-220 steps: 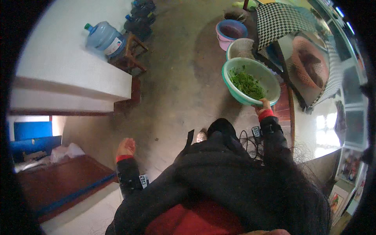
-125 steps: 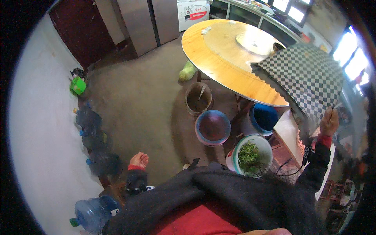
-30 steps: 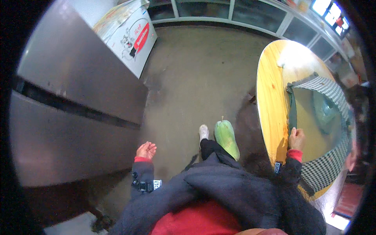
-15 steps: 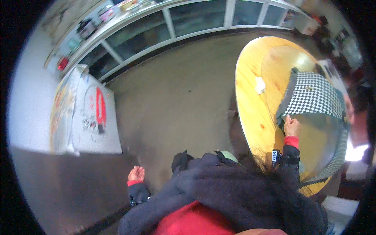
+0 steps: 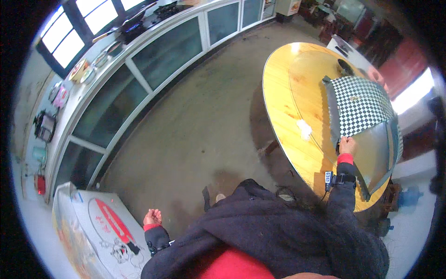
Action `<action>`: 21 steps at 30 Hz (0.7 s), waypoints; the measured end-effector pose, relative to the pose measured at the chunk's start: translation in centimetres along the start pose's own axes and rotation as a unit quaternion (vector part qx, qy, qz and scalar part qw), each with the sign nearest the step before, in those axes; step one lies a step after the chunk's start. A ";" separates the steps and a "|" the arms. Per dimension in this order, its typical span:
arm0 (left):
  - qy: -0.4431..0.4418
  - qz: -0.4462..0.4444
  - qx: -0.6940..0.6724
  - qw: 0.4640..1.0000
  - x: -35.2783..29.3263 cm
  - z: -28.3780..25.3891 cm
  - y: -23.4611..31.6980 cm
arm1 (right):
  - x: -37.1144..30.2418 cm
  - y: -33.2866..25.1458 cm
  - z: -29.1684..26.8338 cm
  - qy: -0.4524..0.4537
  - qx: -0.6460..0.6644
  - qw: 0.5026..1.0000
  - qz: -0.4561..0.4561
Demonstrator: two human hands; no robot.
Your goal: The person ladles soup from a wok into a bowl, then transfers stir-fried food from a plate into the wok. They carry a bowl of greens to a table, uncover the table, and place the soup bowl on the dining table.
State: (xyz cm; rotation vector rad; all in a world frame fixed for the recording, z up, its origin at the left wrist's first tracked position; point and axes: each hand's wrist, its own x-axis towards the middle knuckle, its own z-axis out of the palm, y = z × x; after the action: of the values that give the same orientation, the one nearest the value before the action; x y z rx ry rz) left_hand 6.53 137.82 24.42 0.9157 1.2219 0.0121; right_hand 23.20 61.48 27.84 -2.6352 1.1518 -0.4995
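Over the round yellow wooden table (image 5: 282, 100) on the right, a black-and-white checkered cloth cover (image 5: 362, 104) with dark edging lies spread. My right hand (image 5: 347, 145) pinches its near left edge. A dark strip of edging runs from the hand toward the table's near side, and the smooth, shiny surface shows beside it. At lower left, my left hand (image 5: 152, 217) hangs away from the table with fingers loosely curled and apart, holding nothing, near a white box-shaped appliance (image 5: 104, 232).
A crumpled white tissue (image 5: 304, 129) and a dark bowl (image 5: 345, 66) are on the table. A long counter with glass-fronted cabinets (image 5: 111, 114) curves along the left and top, bearing a wok (image 5: 134, 21) and a rice cooker (image 5: 45, 125). Grey floor (image 5: 195, 125) lies between.
The view has turned right, bringing windows and the stove into sight. My right hand keeps its pinch on the cover, whose near dark edging has shifted. My left hand stays empty.
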 end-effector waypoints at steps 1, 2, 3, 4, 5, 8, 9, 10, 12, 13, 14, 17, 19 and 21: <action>-0.005 0.001 0.007 1.000 1.5 1.3 0.6 | -0.2 -0.7 -0.2 0.002 -0.005 1.000 -0.001; -0.011 -0.006 0.027 1.000 3.0 2.9 1.0 | -0.2 -1.4 -0.4 0.001 -0.004 1.000 -0.002; -0.018 -0.011 0.048 0.999 4.4 4.6 1.7 | -0.5 -2.3 -0.5 -0.001 -0.002 1.000 0.000; -0.017 -0.007 0.067 0.998 5.9 6.6 2.3 | -0.6 -3.3 -0.3 -0.002 0.014 1.000 0.015; -0.045 -0.025 0.084 0.995 7.4 8.8 3.0 | -0.6 -4.3 -0.1 0.012 0.039 0.999 0.003; -0.100 -0.036 0.139 0.985 10.6 15.0 4.4 | -0.3 -7.0 1.2 0.068 0.036 0.996 -0.054; -0.123 -0.036 0.132 0.983 10.9 16.5 4.6 | -0.2 -7.5 1.6 0.052 0.039 0.998 -0.017; -0.115 -0.025 0.136 0.984 10.9 17.7 4.6 | -0.2 -8.0 2.1 0.041 0.045 0.998 0.004; -0.100 -0.024 0.140 0.985 10.5 19.4 5.2 | -0.3 -8.7 2.9 0.041 0.074 0.996 0.019; -0.103 -0.033 0.139 0.984 10.2 20.2 5.5 | -0.5 -8.9 3.2 0.052 0.077 0.996 0.013; -0.105 -0.043 0.139 0.984 9.9 20.9 5.8 | -0.7 -9.3 3.6 0.039 0.108 0.993 0.029; -0.089 -0.029 0.175 0.980 10.1 23.5 6.7 | -0.9 -10.6 4.5 0.003 0.067 0.994 0.087; -0.059 -0.037 0.185 0.980 11.0 25.8 7.2 | -0.8 -11.6 4.8 0.011 0.135 0.989 0.050; -0.130 -0.070 0.181 0.972 11.7 27.4 7.7 | -0.7 -12.3 4.9 0.064 0.097 0.992 0.058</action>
State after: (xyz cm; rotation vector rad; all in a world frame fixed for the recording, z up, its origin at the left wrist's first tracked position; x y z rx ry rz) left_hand 36.62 132.09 20.96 1.1049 1.0570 -0.4437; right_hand 32.84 70.50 27.30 -2.3858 1.2175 -0.7274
